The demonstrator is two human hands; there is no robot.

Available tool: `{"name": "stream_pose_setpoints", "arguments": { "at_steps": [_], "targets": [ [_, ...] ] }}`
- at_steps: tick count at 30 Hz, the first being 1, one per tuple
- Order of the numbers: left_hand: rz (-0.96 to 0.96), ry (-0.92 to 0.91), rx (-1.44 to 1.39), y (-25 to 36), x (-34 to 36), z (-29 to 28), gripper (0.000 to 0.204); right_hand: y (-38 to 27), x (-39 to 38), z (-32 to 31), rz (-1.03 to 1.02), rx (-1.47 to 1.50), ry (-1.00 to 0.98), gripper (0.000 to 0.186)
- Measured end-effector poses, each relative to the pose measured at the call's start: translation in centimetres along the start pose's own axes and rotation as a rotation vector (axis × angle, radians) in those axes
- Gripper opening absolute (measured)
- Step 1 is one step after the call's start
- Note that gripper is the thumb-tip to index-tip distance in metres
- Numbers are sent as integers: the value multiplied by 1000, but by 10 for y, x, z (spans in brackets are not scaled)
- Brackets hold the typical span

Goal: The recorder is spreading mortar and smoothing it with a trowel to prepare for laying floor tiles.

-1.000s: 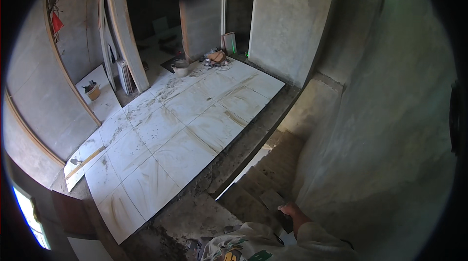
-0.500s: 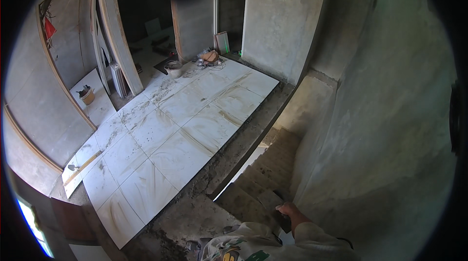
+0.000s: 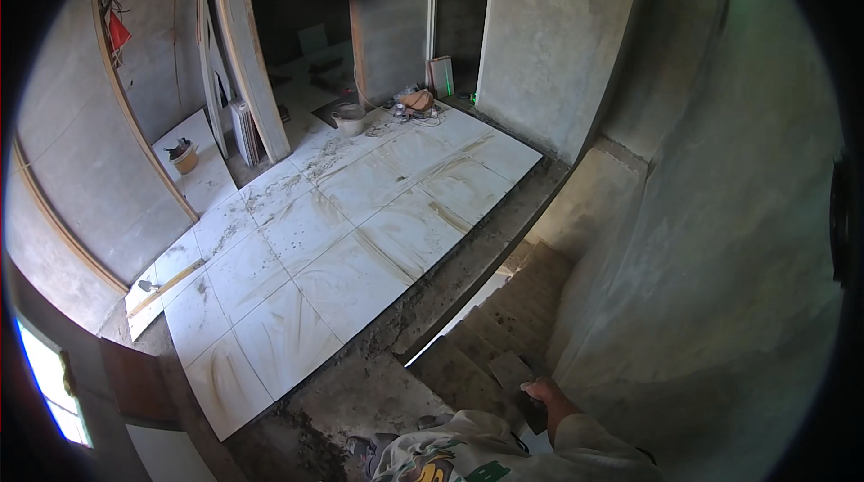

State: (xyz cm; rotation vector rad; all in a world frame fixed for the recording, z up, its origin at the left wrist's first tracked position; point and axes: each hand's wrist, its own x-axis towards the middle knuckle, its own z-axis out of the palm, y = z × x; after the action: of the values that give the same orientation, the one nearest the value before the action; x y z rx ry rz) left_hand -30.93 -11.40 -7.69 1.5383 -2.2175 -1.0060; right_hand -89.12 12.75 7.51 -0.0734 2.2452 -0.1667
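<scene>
Low in the picture, right of the middle, my right hand is closed, with fingers curled over what looks like a flat, dark grey rectangular trowel. The trowel is beside the rough wall, above the dim stair steps; whether it touches a step I cannot tell. My light sleeve covers the forearm. My left hand is out of view.
Large white floor tiles, smeared with mud, lie left of the stair opening. A wooden-handled hammer rests on them. Farther off are a bucket, a tan bucket and a clay-coloured heap. A bare wall rises at right.
The room has shifted right in the picture as my view turned left. My right hand and the trowel show slightly farther right, with the grip unchanged.
</scene>
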Motion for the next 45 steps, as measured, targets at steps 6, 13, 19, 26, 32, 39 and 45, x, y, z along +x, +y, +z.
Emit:
{"name": "stream_pose_setpoints", "arguments": {
  "at_steps": [6,13,19,26,32,39,45],
  "targets": [
    [56,20,122,2,15,5,39,2,7,1,-37,-16,4,47],
    [13,102,266,-10,-11,5,40,-19,-1,1,-90,-48,4,46],
    [-99,160,499,-30,-99,0,44,29,62,18,-62,30,44,46],
    [-834,258,-274,4,-93,8,56,67,169,22,-427,-422,125,45],
    [-1048,456,-667,-24,-142,32,54,-22,87,20,-91,48,-76,33],
    [-1150,415,-886,-6,-120,-20,48,-65,19,23,-150,213,-16,26],
    [-997,566,-862,-76,-103,-76,48,-74,-10,61,-139,185,41,24]
  ]
}}
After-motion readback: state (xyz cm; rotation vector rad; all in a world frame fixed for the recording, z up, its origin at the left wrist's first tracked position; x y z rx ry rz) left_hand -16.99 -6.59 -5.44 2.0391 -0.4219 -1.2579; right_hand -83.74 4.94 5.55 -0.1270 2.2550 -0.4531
